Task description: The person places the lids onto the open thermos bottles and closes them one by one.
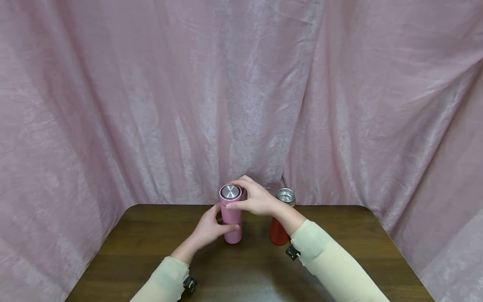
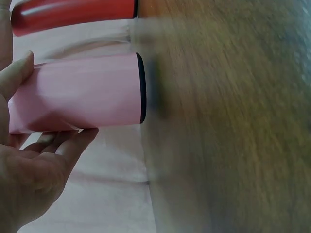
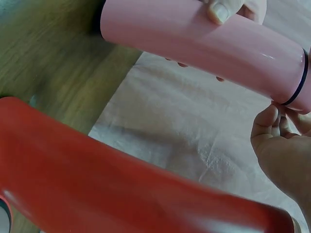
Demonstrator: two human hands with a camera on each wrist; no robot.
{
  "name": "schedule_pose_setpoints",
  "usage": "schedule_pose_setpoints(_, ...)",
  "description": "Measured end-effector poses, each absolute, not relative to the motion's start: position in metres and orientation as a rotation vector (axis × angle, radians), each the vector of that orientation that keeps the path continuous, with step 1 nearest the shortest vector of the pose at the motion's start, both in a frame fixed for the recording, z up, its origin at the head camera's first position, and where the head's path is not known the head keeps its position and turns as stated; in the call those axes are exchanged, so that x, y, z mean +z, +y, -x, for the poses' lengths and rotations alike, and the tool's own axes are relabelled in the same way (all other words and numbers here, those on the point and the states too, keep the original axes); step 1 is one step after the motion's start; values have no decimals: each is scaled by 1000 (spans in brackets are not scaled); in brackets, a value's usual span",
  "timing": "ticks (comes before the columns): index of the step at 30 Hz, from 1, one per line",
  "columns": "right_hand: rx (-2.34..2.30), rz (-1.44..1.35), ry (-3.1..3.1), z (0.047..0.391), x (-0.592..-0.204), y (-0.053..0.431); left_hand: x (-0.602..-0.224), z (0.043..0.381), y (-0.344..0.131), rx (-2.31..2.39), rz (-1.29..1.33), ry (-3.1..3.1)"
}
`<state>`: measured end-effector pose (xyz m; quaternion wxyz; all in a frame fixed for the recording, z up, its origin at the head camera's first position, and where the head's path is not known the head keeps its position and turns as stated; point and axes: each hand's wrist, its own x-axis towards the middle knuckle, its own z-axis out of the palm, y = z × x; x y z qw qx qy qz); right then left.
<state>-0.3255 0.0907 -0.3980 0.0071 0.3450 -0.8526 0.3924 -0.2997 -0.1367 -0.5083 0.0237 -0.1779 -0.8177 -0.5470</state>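
A pink thermos [image 1: 232, 224] with a steel-topped lid [image 1: 231, 192] stands upright near the back of the dark wooden table. My left hand [image 1: 209, 227] grips its body, thumb across the near side and fingers round the left side. Up at the lid, my right hand [image 1: 254, 197] holds it between thumb and fingers. In the right wrist view a dark ring [image 3: 302, 77] runs between lid and body, with the right fingertips right beside it. The black base [image 2: 142, 88] is close to the tabletop in the left wrist view.
To the right, partly behind my right forearm, stands a red thermos [image 1: 278, 231] with its bare steel mouth [image 1: 285, 196] showing. A small red-rimmed round piece [image 3: 5, 216] shows at the right wrist view's lower left. A pink curtain [image 1: 241, 92] hangs behind the table [image 1: 151, 243].
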Motion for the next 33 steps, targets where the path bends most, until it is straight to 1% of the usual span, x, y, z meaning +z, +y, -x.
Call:
schedule_pose_setpoints(19, 1219, -1057, -2708, 333, -402, 85, -513, 303, -142, -1714, 507, -2516)
schedule_pose_setpoints(33, 1328, -1063, -2707, 330, -407, 85, -518, 301, -142, -1749, 483, -2504)
